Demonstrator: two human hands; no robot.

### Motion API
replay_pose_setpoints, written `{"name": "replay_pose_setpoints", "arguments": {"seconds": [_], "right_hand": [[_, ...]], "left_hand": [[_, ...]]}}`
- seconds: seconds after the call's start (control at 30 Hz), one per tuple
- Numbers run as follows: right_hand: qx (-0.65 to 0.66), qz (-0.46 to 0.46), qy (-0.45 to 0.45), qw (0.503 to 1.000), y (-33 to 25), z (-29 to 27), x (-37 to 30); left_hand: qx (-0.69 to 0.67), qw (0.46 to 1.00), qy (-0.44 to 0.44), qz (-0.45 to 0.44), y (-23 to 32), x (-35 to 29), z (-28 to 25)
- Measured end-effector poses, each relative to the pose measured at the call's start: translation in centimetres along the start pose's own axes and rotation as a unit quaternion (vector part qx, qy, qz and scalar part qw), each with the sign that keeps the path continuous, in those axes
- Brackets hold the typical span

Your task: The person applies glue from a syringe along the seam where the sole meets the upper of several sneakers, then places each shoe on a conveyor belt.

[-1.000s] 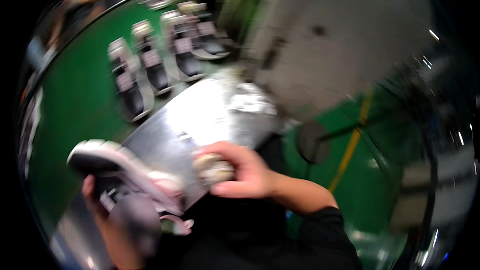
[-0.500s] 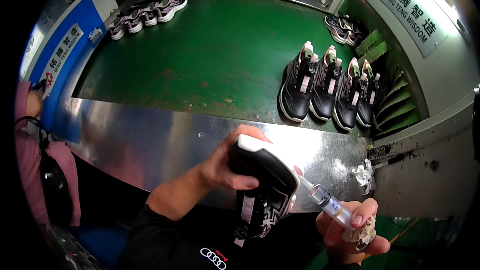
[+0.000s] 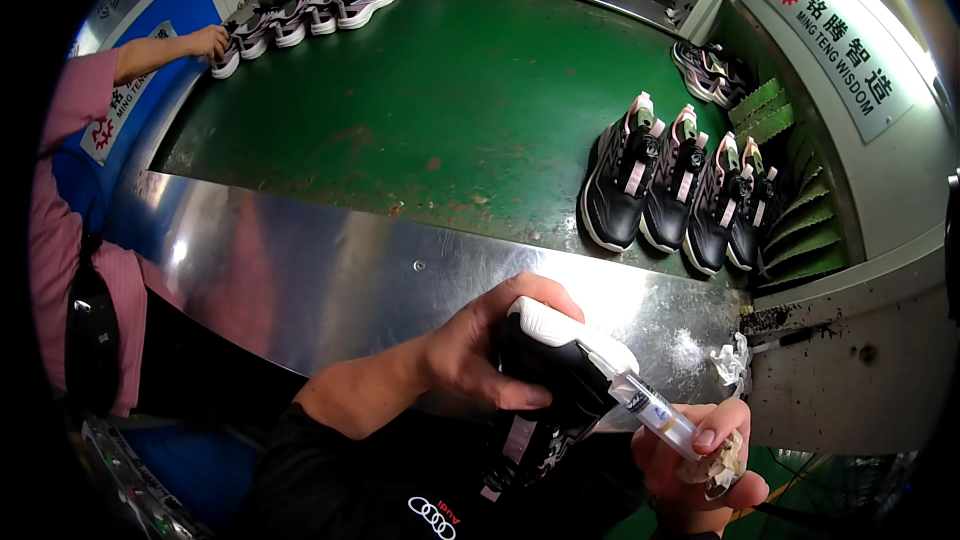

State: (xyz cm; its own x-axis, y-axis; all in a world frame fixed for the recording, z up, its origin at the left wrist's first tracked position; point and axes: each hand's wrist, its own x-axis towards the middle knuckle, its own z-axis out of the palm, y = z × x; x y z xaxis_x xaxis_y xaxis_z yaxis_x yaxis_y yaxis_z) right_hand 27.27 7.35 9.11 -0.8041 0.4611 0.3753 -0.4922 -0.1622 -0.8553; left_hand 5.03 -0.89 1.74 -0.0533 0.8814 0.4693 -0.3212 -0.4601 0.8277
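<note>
Head view: left hand [image 3: 480, 352] grasping black sneaker [image 3: 548, 365], right hand [image 3: 690, 452] gripping clear syringe [image 3: 655, 412], tip at white midsole [image 3: 560, 324]; four sneakers [image 3: 668, 208] at near-right corner of green belt [image 3: 430, 120].

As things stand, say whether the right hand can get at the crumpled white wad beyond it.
Probably yes: the wad looks close to the right hand, nothing visibly between, though its fingers hold a syringe.

The shoe [image 3: 570, 377] is black, its sole [image 3: 556, 324] white, strap [image 3: 518, 437] pink; the syringe [image 3: 655, 413] clear; belt [image 3: 400, 120] green; bench [image 3: 330, 260] silver; a co-worker's sleeve [image 3: 80, 95] pink.
</note>
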Motion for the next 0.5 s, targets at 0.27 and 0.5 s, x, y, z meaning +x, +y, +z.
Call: {"name": "replay_pose_setpoints", "arguments": {"seconds": [0.27,0.5], "right_hand": [[-0.038,-0.002,0.013,0.999,-0.44,0.52,0.38],[-0.052,-0.011,-0.011,0.999,-0.28,-0.27,0.52]], "left_hand": [[0.021,1.000,0.005,0.017,-0.28,0.10,0.12],[0.011,0.999,0.041,-0.006,-0.06,0.08,-0.07]]}}
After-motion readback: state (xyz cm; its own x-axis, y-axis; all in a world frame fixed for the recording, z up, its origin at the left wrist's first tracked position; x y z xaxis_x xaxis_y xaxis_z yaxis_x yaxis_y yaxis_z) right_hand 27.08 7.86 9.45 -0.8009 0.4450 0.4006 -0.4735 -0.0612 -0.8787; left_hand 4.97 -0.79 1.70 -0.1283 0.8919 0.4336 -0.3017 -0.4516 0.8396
